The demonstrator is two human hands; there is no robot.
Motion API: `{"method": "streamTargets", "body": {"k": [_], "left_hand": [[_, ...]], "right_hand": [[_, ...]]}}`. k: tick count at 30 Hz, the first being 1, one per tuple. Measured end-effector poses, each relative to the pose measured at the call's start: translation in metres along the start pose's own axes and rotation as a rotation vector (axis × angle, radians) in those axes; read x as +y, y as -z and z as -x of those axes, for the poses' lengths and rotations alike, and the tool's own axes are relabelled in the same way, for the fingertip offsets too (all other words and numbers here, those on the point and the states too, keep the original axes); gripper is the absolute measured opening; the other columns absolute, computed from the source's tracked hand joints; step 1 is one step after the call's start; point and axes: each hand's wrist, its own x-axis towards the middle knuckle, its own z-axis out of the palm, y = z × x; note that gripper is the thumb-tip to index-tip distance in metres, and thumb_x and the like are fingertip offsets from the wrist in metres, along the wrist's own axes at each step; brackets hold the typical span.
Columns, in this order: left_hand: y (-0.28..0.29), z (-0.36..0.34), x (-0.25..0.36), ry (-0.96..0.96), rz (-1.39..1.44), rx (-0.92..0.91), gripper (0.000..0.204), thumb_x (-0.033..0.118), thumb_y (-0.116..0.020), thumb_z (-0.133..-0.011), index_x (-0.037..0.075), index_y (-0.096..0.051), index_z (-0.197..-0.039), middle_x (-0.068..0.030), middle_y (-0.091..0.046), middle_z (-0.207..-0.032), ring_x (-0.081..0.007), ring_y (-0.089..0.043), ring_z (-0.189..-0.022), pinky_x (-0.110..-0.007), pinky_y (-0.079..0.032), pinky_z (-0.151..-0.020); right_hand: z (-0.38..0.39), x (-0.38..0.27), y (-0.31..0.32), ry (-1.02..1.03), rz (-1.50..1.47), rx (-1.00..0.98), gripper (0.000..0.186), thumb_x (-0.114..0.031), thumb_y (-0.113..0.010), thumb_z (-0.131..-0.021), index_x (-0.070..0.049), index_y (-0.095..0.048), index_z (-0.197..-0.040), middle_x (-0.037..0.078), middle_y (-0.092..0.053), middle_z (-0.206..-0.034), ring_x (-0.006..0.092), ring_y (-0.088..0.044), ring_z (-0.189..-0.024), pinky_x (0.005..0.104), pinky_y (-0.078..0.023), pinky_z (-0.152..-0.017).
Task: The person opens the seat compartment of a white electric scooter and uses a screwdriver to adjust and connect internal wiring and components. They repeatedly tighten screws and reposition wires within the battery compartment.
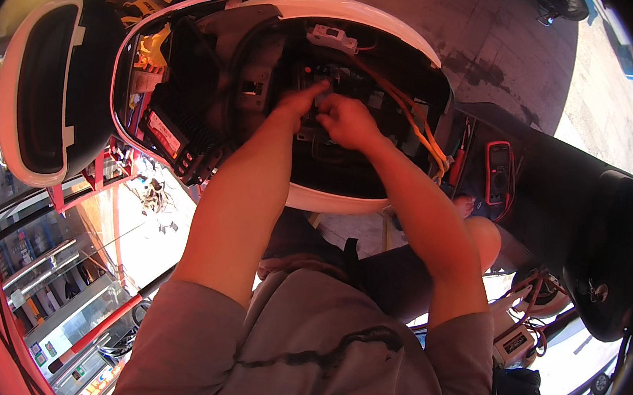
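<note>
Inside an open, white-rimmed scooter compartment, both my hands are close together over dark components. My left hand reaches forward among them, its fingers somewhat blurred. Just beside it, my right hand has bent, closed fingers at a part too dark to name. A small white switch-like fitting sits at the compartment's far wall, and orange cables run down the right side. A black module with a pale label rests at the compartment's left.
A white-rimmed black case stands at the left, near yellow objects. At the right, a red multimeter and a red-handled tool lie beside a long black seat. A glass display case is at lower left.
</note>
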Motion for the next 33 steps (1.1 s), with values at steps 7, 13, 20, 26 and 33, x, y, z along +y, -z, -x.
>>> {"method": "streamTargets", "body": {"k": [7, 13, 20, 26, 33], "left_hand": [[0.007, -0.001, -0.003, 0.0, 0.06, -0.105, 0.069, 0.048, -0.081, -0.073, 0.004, -0.061, -0.122, -0.0165, -0.061, -0.123, -0.027, -0.059, -0.11, -0.045, -0.048, -0.091], [-0.002, 0.029, 0.014, 0.044, 0.177, -0.128, 0.047, 0.041, -0.079, -0.078, 0.009, -0.065, -0.11, -0.0109, -0.07, -0.097, -0.0249, -0.068, -0.076, -0.042, -0.057, -0.066], [-0.001, 0.017, 0.009, 0.064, 0.212, -0.134, 0.043, 0.038, -0.078, -0.08, 0.007, -0.065, -0.105, -0.0122, -0.07, -0.089, -0.0262, -0.069, -0.07, -0.042, -0.058, -0.062], [-0.002, 0.028, 0.011, 0.034, 0.264, -0.176, 0.045, 0.036, -0.079, -0.079, 0.004, -0.064, -0.108, -0.014, -0.068, -0.092, -0.0267, -0.069, -0.071, -0.042, -0.059, -0.061], [-0.007, 0.007, 0.002, -0.006, 0.131, -0.012, 0.048, 0.037, -0.082, -0.074, 0.003, -0.066, -0.103, -0.0123, -0.069, -0.089, -0.0246, -0.068, -0.069, -0.041, -0.056, -0.061]], "right_hand": [[0.005, -0.004, 0.005, 0.053, -0.205, -0.086, 0.013, -0.015, -0.066, -0.082, -0.004, -0.061, -0.086, 0.012, -0.065, -0.073, 0.0268, -0.064, -0.068, 0.0381, -0.049, -0.063], [0.008, 0.012, -0.003, 0.13, -0.022, -0.073, 0.015, -0.016, -0.065, -0.08, -0.005, -0.06, -0.089, 0.014, -0.066, -0.076, 0.0333, -0.065, -0.074, 0.042, -0.05, -0.066], [0.003, 0.009, 0.004, 0.031, 0.009, -0.043, 0.016, -0.016, -0.066, -0.079, -0.005, -0.06, -0.089, 0.014, -0.065, -0.073, 0.0333, -0.065, -0.07, 0.0415, -0.05, -0.064], [0.002, 0.009, 0.006, -0.016, 0.018, -0.012, 0.019, -0.018, -0.069, -0.079, -0.004, -0.06, -0.09, 0.014, -0.064, -0.068, 0.0321, -0.063, -0.065, 0.0403, -0.048, -0.061], [0.003, -0.008, 0.005, 0.021, 0.253, -0.031, 0.022, -0.024, -0.063, -0.083, -0.004, -0.059, -0.091, 0.018, -0.067, -0.078, 0.0384, -0.066, -0.078, 0.0484, -0.051, -0.07]]}}
